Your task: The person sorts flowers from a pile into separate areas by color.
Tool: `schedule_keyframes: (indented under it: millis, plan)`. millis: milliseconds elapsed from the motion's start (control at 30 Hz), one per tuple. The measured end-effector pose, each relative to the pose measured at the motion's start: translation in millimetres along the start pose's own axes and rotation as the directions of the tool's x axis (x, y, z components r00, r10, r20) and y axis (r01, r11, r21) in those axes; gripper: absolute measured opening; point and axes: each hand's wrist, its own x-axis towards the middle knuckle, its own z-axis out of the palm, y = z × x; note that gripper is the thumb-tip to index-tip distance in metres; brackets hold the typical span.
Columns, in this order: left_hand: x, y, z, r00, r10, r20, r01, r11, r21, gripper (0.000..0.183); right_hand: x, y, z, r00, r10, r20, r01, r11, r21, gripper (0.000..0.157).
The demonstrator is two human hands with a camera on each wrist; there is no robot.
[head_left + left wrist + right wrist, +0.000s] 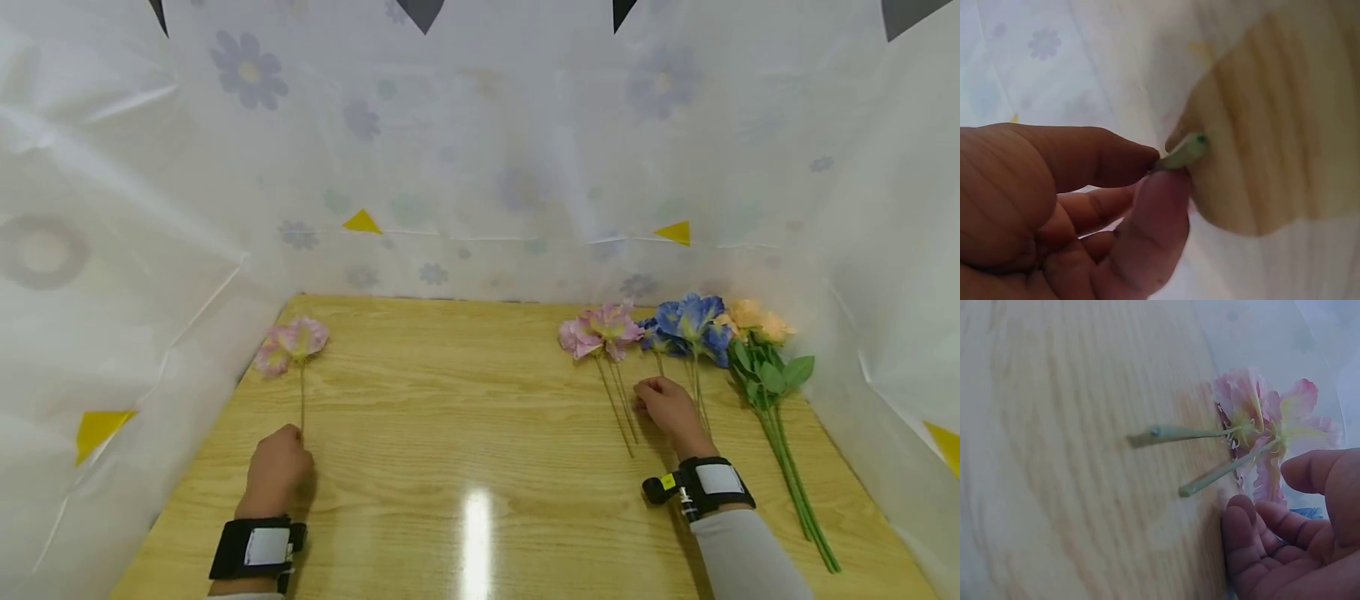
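Observation:
At the left of the table, my left hand pinches the lower end of a pink artificial flower's stem. In the left wrist view the stem's cut end pokes out between thumb and fingertip. The pink blooms point toward the back wall. My right hand is over on the right, just beside the stems of more pink flowers. In the right wrist view its thumb stands apart from the loosely curled fingers, with nothing between them. Blue flowers lie beyond that hand, their stems partly covered by it.
Peach roses with green leaves and long stems lie at the table's right side. A pale floral sheet walls in the wooden table at the back and both sides. Yellow triangles mark the sheet.

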Motion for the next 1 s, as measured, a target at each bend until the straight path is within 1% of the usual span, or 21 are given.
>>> schedule_keyframes:
  millis: [133,200,267,367,433,500,567,633,733,833,867,900,1000]
  plan:
    - [0.6,5.7,2.0,0.999,0.049,0.005,-0.048,0.996,-0.078,0.037,0,2,0.2,1.000,-0.005,-0.013,0.005,1.000,0.017,0.049]
    - [0.1,13.2,1.4,0.998,0.057,0.011,-0.055,0.991,-0.118,0.039,-2,1,2.1,0.999,-0.013,-0.051,0.014,1.000,0.022,0.051]
    - [-1.6,25.2,-0.5,0.998,0.065,0.003,-0.063,0.983,-0.172,0.039,-6,-2,6.1,0.993,-0.024,-0.112,0.027,0.999,0.027,0.052]
    - [-4.6,48.3,-0.7,0.995,0.100,-0.010,-0.099,0.962,-0.254,0.039,-15,-11,17.7,0.975,-0.046,-0.218,0.063,0.995,0.071,0.049]
    - [-5.8,65.6,3.4,0.992,0.126,-0.019,-0.126,0.943,-0.309,0.038,-21,-20,28.6,0.961,-0.073,-0.266,0.105,0.989,0.109,0.044]
    - [-6.0,81.8,11.3,0.986,0.164,-0.038,-0.167,0.925,-0.342,0.037,-28,-29,41.7,0.952,-0.112,-0.285,0.163,0.974,0.159,0.038]
    - [-6.7,96.3,21.3,0.980,0.189,-0.057,-0.196,0.907,-0.373,0.035,-36,-41,57.8,0.949,-0.163,-0.270,0.219,0.956,0.193,0.034]
    - [-9.3,110.3,32.1,0.972,0.218,-0.082,-0.232,0.882,-0.409,0.034,-45,-53,75.5,0.948,-0.203,-0.243,0.257,0.942,0.216,0.031]
    - [-16.9,130.7,50.2,0.960,0.260,-0.104,-0.278,0.837,-0.471,0.032,-59,-71,100.8,0.956,-0.249,-0.154,0.281,0.928,0.245,0.029]
    - [-28.1,152.5,67.9,0.941,0.323,-0.104,-0.329,0.792,-0.515,0.030,-73,-90,120.2,0.960,-0.269,-0.075,0.279,0.915,0.290,0.025]
    - [-31.9,158.9,72.7,0.934,0.343,-0.096,-0.341,0.783,-0.521,0.030,-78,-96,125.0,0.960,-0.277,-0.047,0.278,0.913,0.298,0.025]
    - [-35.5,165.0,77.0,0.929,0.361,-0.086,-0.349,0.772,-0.531,0.029,-82,-102,129.2,0.959,-0.282,-0.028,0.276,0.910,0.309,0.024]
    - [-44.4,179.2,85.9,0.901,0.426,-0.088,-0.402,0.739,-0.541,0.027,-94,-115,137.6,0.953,-0.302,0.003,0.285,0.904,0.318,0.025]
